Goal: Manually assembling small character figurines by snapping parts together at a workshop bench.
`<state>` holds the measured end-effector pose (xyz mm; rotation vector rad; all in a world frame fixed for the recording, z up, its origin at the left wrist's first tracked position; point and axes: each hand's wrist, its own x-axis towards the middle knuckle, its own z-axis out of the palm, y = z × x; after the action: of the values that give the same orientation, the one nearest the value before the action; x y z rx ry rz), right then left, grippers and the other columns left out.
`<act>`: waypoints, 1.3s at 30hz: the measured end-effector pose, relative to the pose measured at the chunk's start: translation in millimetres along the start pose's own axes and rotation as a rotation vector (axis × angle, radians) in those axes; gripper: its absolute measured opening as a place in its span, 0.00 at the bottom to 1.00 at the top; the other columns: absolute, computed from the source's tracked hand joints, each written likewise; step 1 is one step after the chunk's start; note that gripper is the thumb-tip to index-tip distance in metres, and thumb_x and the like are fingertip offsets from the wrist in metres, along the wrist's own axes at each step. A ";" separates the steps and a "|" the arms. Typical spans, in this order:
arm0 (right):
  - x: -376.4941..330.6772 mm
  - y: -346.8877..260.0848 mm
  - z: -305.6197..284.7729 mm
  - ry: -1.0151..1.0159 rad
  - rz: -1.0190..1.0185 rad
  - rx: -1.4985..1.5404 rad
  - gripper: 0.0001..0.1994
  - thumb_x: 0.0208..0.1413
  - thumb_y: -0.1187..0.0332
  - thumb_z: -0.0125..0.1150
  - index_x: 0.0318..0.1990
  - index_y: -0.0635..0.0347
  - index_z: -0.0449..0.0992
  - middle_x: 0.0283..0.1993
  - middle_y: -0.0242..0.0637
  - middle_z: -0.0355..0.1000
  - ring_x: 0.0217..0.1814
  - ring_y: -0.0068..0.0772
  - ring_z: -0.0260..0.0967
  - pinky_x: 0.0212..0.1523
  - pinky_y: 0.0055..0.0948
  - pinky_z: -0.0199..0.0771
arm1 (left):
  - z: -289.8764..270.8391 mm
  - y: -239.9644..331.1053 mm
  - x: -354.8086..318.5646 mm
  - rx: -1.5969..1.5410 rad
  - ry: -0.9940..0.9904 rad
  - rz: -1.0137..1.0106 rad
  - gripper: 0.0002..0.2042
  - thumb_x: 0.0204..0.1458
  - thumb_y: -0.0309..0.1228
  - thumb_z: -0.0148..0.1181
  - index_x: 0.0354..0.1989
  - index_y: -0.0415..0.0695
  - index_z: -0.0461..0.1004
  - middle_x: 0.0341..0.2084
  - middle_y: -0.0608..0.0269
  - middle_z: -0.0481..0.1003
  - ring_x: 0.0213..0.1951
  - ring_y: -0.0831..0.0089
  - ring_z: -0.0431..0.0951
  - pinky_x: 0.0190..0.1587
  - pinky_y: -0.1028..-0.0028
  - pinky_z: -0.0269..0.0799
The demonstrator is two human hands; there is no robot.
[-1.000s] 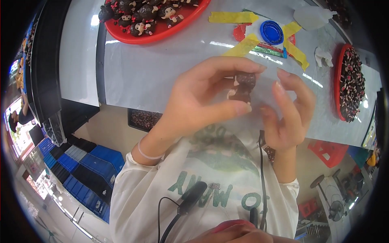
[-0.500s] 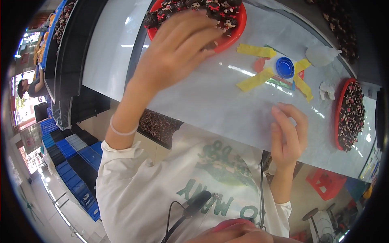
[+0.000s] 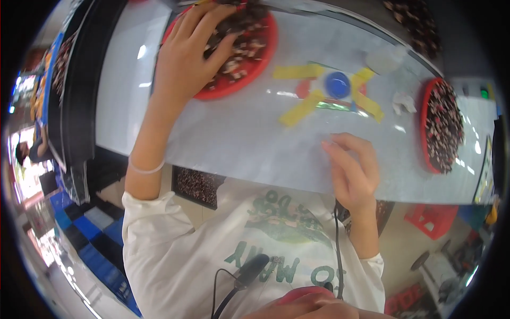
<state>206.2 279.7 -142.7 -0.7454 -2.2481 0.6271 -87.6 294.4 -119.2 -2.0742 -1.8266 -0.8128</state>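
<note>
Pale grey desk (image 3: 239, 133), glossy, with blue crates on the floor below. Your left hand (image 3: 194, 50) reaches into the red tray (image 3: 234, 87) at the far left, fingers spread and curled down over the heap of small dark pieces (image 3: 241, 42); whether any piece is pinched, you cannot tell. Your right hand (image 3: 353, 170) rests loosely open at the near edge, holding nothing. Yellow tape strips (image 3: 303, 109) fan around a blue cap (image 3: 338, 84) at centre, likely marking a work spot. A second red tray (image 3: 441, 125) sits on the right.

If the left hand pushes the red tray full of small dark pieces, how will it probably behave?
The red tray looks shallow and flat, so it would probably slide, not tip. Heaped pieces likely make it heavy. The left hand lies on the loose pieces; some may spill.
</note>
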 end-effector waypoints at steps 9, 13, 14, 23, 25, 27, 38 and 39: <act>-4.2 56.3 -103.1 0.227 0.119 -0.501 0.15 0.38 0.81 0.58 0.38 0.61 0.76 0.41 0.41 0.71 0.43 0.38 0.69 0.44 0.33 0.68 | 2.8 1.7 -3.6 0.057 -0.109 0.051 0.14 0.46 0.26 0.56 0.43 0.47 0.73 0.45 0.63 0.71 0.50 0.58 0.66 0.53 0.63 0.61; -9.5 101.6 -165.1 0.376 0.538 -0.485 0.15 0.46 0.78 0.55 0.45 0.59 0.72 0.47 0.40 0.68 0.47 0.42 0.67 0.49 0.32 0.65 | 0.7 -0.1 0.6 -0.020 -0.120 0.012 0.14 0.46 0.26 0.56 0.44 0.47 0.73 0.45 0.62 0.71 0.49 0.60 0.67 0.53 0.63 0.62; -11.4 112.8 -169.1 0.282 0.488 -0.623 0.16 0.47 0.77 0.55 0.46 0.58 0.71 0.48 0.40 0.67 0.47 0.42 0.67 0.48 0.32 0.65 | -1.1 -0.1 1.6 -0.019 -0.157 0.039 0.14 0.46 0.26 0.57 0.44 0.47 0.73 0.45 0.61 0.70 0.49 0.60 0.67 0.52 0.63 0.62; 0.5 112.7 -173.4 0.208 0.418 -0.517 0.09 0.42 0.81 0.57 0.34 0.65 0.68 0.41 0.40 0.67 0.40 0.40 0.69 0.42 0.30 0.67 | -34.1 19.0 39.2 -0.029 -0.416 -0.097 0.13 0.48 0.31 0.56 0.42 0.43 0.72 0.44 0.56 0.70 0.47 0.57 0.70 0.49 0.68 0.64; 0.7 115.0 -177.6 0.188 0.400 -0.521 0.07 0.44 0.81 0.55 0.33 0.66 0.68 0.40 0.40 0.67 0.40 0.40 0.69 0.42 0.29 0.67 | -30.9 27.8 63.7 0.020 -0.356 -0.013 0.11 0.50 0.31 0.54 0.40 0.42 0.72 0.43 0.55 0.70 0.45 0.57 0.71 0.48 0.68 0.64; 3.5 121.2 -177.8 0.123 0.303 -0.514 0.06 0.44 0.81 0.54 0.32 0.66 0.69 0.41 0.40 0.67 0.40 0.41 0.68 0.42 0.29 0.67 | -17.6 43.6 93.9 -0.114 -0.306 0.093 0.10 0.51 0.32 0.52 0.39 0.43 0.73 0.42 0.57 0.71 0.43 0.57 0.71 0.47 0.69 0.65; 0.2 123.9 -199.1 0.016 0.397 -0.329 0.08 0.42 0.81 0.54 0.33 0.65 0.69 0.40 0.39 0.68 0.45 0.34 0.66 0.46 0.25 0.63 | 136.1 65.0 198.2 -0.033 -0.525 0.149 0.11 0.50 0.26 0.49 0.41 0.43 0.71 0.45 0.53 0.68 0.47 0.61 0.68 0.50 0.68 0.63; -5.6 127.1 -201.8 0.102 0.379 -0.155 0.09 0.44 0.81 0.54 0.35 0.65 0.70 0.42 0.38 0.68 0.45 0.31 0.66 0.46 0.25 0.63 | 138.0 62.5 199.0 0.023 -0.493 0.118 0.10 0.49 0.25 0.48 0.41 0.44 0.71 0.43 0.53 0.69 0.45 0.62 0.69 0.49 0.68 0.63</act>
<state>397.6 412.3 -90.7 -1.2711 -2.0930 0.5770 16.1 521.7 -108.5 -2.5009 -1.8940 -0.2583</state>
